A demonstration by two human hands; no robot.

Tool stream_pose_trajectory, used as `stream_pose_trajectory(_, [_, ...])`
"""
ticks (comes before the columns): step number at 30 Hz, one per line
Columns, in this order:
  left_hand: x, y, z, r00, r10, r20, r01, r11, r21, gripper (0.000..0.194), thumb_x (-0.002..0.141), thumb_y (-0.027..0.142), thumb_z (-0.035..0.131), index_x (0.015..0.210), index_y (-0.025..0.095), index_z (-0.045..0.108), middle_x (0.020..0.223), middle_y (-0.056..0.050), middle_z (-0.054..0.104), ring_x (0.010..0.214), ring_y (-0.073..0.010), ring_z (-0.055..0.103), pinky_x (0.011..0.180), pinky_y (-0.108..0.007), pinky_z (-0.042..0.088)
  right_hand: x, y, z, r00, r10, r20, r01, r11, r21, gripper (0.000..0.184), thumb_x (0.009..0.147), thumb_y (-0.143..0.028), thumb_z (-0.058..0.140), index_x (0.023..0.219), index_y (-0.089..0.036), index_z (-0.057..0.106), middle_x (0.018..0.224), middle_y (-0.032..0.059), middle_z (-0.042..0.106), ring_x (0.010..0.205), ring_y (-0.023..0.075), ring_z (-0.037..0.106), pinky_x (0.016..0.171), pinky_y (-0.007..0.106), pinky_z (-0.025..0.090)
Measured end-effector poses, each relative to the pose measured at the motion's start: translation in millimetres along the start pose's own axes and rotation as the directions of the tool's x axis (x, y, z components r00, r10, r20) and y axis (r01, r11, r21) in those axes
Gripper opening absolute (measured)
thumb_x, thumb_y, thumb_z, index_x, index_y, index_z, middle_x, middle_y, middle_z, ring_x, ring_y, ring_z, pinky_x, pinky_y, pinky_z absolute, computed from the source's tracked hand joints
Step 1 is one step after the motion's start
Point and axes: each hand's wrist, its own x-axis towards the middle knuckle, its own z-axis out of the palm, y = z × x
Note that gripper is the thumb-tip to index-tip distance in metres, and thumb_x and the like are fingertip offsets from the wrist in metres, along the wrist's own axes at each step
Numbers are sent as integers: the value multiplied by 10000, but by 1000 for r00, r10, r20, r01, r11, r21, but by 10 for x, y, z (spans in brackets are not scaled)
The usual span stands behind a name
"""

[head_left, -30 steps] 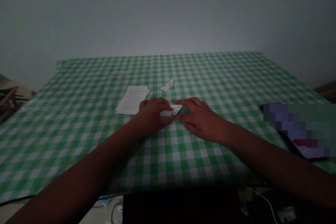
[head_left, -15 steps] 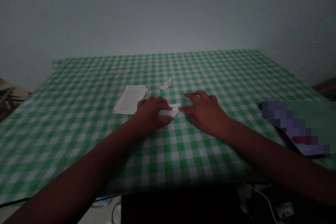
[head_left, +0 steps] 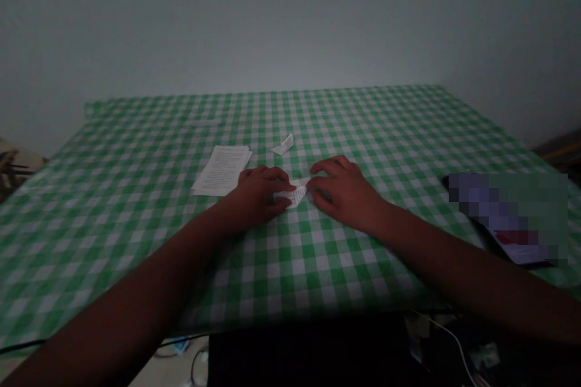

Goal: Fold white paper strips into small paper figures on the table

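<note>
A small folded piece of printed paper (head_left: 298, 195) lies on the checked cloth between my hands, its right end narrowing to a point. My left hand (head_left: 259, 196) grips its left part, thumb on the near side and fingers on the far side, hiding that end. At the pointed right end, the fingertips of my right hand (head_left: 342, 193) close on the paper, the other fingers curled. Just beyond sits a small folded paper boat (head_left: 283, 145). A stack of printed sheets (head_left: 220, 170) lies flat behind my left hand.
A green and white checked tablecloth (head_left: 363, 127) covers the table, which meets a pale wall (head_left: 290, 24). Near my right forearm lies a dark-edged flat device (head_left: 499, 230), its screen pixelated. Cables (head_left: 458, 344) hang below the front edge.
My right hand has moved slightly left, its spread fingers drawing in to pinch the paper's pointed end. My left hand keeps its grip. The whole view has shifted a little.
</note>
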Motion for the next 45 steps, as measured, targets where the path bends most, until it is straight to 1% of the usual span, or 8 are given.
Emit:
stream_pose_trajectory(9, [0, 35, 38, 999, 37, -8, -37, 999, 0, 304, 883, 346, 620, 1177, 295, 681, 1251, -32, 636, 1181, -267, 544, 1046, -478, 322, 15, -67, 134, 999, -8, 38, 6, 998, 63, 212, 923, -351, 588, 1042, -226, 711, 1125, 65, 641, 1073, 269, 485, 877, 410, 379])
stream_pose_trajectory(15, [-11, 45, 24, 999, 30, -18, -30, 1000, -4, 321, 877, 347, 636, 1192, 293, 656, 1247, -33, 647, 1206, -259, 547, 1062, -475, 311, 16, -103, 151, 999, 42, 17, -43, 995, 87, 218, 877, -395, 639, 1009, -231, 698, 1077, 58, 647, 1044, 267, 499, 854, 397, 388])
stream_pose_trajectory(19, [-20, 42, -8, 1000, 2, 0, -2, 1000, -29, 358, 864, 369, 650, 1209, 286, 608, 1271, -31, 649, 1257, -258, 523, 1101, -469, 290, 26, -132, 163, 998, 62, 0, -62, 995, 74, 224, 838, -403, 666, 971, -223, 682, 1064, 59, 648, 1037, 271, 507, 849, 402, 394])
stream_pose_trajectory(23, [-13, 37, -19, 999, -42, 17, 43, 998, -49, 370, 832, 354, 677, 1182, 274, 592, 1268, -35, 648, 1239, -255, 542, 1089, -460, 319, 44, -168, 183, 995, 93, -23, -92, 995, 41, 240, 808, -402, 670, 939, -202, 647, 1038, 68, 649, 1019, 273, 509, 840, 406, 401])
stream_pose_trajectory(27, [-14, 19, -4, 1000, -29, 10, 29, 998, -48, 364, 837, 356, 683, 1175, 274, 577, 1256, -37, 644, 1222, -251, 549, 1076, -470, 318, 58, -184, 198, 991, 121, -52, -120, 993, 11, 227, 797, -389, 660, 912, -197, 624, 1007, 72, 646, 996, 272, 511, 806, 396, 406])
stream_pose_trajectory(37, [-19, 39, -23, 999, -4, 33, 3, 1000, 23, 312, 864, 342, 660, 1173, 313, 622, 1293, -17, 629, 1245, -272, 500, 1078, -531, 244, 111, -3, 186, 974, 219, -59, -219, 976, 1, 181, 802, -358, 649, 888, -204, 611, 993, 71, 642, 972, 270, 524, 765, 380, 417])
stream_pose_trajectory(41, [-23, 25, -13, 999, 14, 50, -17, 998, 64, 265, 882, 352, 639, 1146, 351, 663, 1295, -4, 632, 1246, -277, 493, 1108, -558, 179, 128, 47, 181, 962, 263, -74, -264, 965, -2, 184, 806, -368, 653, 878, -205, 607, 993, 71, 638, 990, 278, 527, 764, 377, 416])
stream_pose_trajectory(45, [-34, 29, -9, 999, 32, 39, -35, 996, 86, 245, 898, 353, 621, 1136, 346, 674, 1286, 5, 631, 1244, -273, 489, 1125, -581, 132, 144, 69, 180, 958, 275, -77, -277, 961, -23, 155, 810, -340, 651, 873, -207, 603, 982, 71, 636, 985, 277, 525, 747, 369, 404])
